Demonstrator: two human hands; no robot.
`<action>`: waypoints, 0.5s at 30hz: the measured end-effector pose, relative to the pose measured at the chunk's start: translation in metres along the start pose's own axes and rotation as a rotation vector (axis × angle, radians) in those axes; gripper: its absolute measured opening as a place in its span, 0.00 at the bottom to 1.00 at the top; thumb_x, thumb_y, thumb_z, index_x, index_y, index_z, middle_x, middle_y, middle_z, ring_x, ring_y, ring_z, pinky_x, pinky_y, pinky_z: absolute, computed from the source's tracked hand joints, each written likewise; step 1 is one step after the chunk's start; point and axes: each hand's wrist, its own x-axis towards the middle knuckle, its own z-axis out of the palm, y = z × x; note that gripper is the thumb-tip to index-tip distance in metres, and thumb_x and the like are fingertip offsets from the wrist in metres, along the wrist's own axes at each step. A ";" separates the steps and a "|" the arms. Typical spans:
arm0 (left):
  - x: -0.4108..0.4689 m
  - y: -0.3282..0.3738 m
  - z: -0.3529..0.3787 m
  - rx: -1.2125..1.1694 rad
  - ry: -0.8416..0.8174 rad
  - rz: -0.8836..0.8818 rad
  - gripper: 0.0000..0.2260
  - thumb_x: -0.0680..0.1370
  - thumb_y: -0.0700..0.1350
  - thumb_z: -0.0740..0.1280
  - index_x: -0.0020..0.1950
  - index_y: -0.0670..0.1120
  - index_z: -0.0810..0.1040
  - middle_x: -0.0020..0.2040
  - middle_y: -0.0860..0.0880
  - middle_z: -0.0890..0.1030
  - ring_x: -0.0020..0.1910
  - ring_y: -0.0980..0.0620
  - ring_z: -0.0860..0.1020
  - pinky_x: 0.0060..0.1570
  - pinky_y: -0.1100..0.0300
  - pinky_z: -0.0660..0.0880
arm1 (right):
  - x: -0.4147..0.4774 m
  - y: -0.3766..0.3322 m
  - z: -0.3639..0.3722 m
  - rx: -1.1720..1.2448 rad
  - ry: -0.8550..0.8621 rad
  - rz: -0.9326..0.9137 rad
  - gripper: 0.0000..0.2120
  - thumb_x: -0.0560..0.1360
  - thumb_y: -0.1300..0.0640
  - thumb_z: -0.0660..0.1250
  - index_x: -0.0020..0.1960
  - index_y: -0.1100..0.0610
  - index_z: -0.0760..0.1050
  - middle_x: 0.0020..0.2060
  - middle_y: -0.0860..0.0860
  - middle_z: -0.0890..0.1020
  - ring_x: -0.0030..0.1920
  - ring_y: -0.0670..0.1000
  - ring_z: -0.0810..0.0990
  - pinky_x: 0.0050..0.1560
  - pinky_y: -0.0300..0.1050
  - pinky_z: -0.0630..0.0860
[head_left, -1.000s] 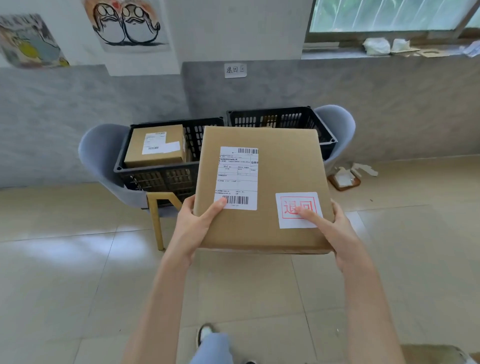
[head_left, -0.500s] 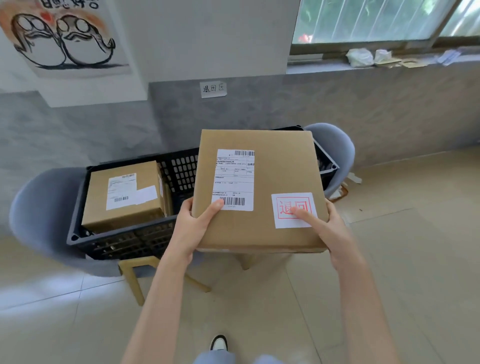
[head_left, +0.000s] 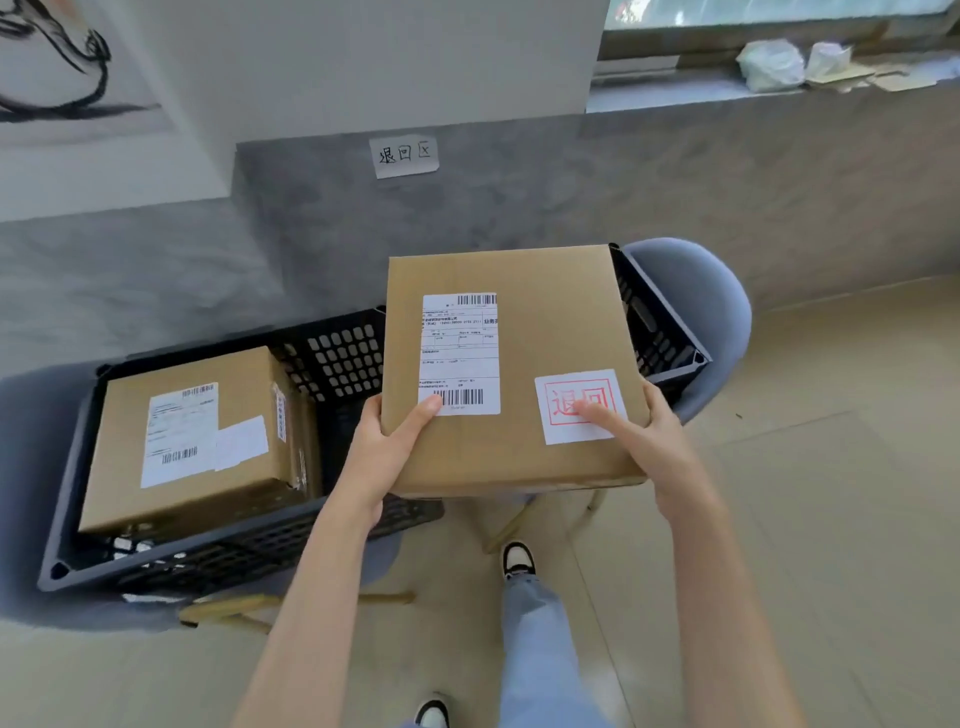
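Observation:
I hold a flat cardboard box level in front of me, over the right black crate. It carries a white shipping label and a white sticker with a red stamp. My left hand grips its near left corner, thumb on the label. My right hand grips the near right corner, thumb on the red-stamp sticker. The left black crate holds a smaller labelled cardboard box.
Both crates sit on grey chairs against a grey wall. A handwritten paper sign is stuck on the wall above them. Beige tiled floor extends to the right. My legs and shoes are below the box.
I have walked closer to the crates; they now lie right under the box. My grip on the box is unchanged.

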 end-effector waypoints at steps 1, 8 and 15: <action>0.013 0.002 0.006 0.000 0.005 -0.012 0.25 0.72 0.58 0.70 0.64 0.54 0.67 0.57 0.52 0.78 0.55 0.53 0.78 0.48 0.59 0.75 | 0.017 -0.001 0.000 -0.008 -0.008 -0.008 0.33 0.66 0.51 0.78 0.68 0.48 0.68 0.53 0.44 0.82 0.54 0.45 0.80 0.54 0.44 0.77; 0.098 0.017 0.061 0.022 0.050 -0.125 0.25 0.73 0.59 0.69 0.67 0.54 0.68 0.58 0.54 0.77 0.56 0.55 0.76 0.46 0.61 0.72 | 0.140 -0.007 -0.015 -0.079 -0.122 0.045 0.39 0.62 0.43 0.79 0.69 0.44 0.66 0.58 0.45 0.79 0.57 0.46 0.78 0.60 0.50 0.76; 0.165 0.002 0.094 -0.008 0.077 -0.264 0.29 0.72 0.60 0.70 0.69 0.54 0.69 0.59 0.55 0.79 0.59 0.54 0.76 0.64 0.50 0.72 | 0.235 0.010 -0.020 -0.198 -0.206 0.103 0.48 0.51 0.29 0.77 0.68 0.35 0.64 0.63 0.45 0.74 0.64 0.50 0.74 0.65 0.55 0.71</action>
